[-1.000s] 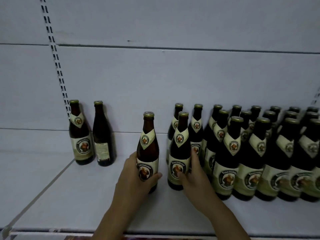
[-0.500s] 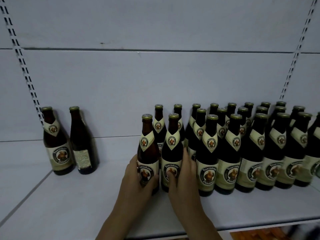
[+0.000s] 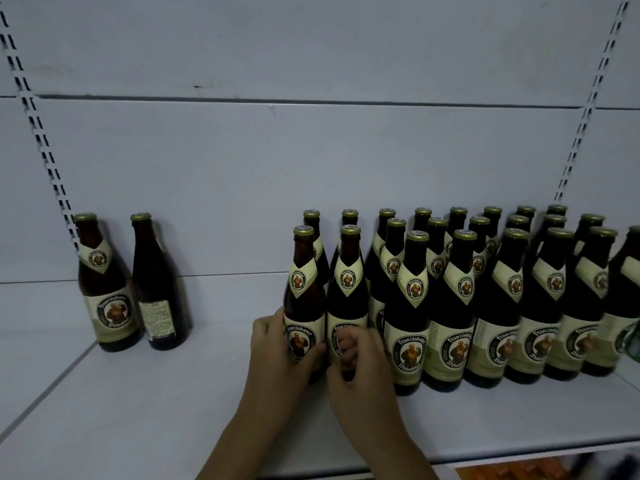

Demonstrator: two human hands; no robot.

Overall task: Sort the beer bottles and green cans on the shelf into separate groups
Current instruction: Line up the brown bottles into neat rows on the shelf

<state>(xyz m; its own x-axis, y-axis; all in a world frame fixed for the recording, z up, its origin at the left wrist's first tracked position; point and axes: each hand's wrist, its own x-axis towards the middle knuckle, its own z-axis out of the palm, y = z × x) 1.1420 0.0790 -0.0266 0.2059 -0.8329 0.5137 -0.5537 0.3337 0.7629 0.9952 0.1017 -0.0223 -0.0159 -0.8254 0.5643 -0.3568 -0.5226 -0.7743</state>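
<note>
L hand gripping, R hand fingers curled, forearms fwd.

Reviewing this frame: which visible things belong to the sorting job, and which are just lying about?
Job: left hand gripping front bottle; right hand, fingers curled on next bottle; main bottle group; two stray bottles at left; green item at right edge, cut off.
Just there: shelf board; back panel; uprights.

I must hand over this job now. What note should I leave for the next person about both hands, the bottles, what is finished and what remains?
Left grip holds the end bottle, set against the main bottle group. Right grip: fingers curled at the neighbour bottle; hold unclear.
Done: most bottles grouped on the shelf.
Left: two stray bottles at far left; something green at the right edge, maybe a can.
</note>
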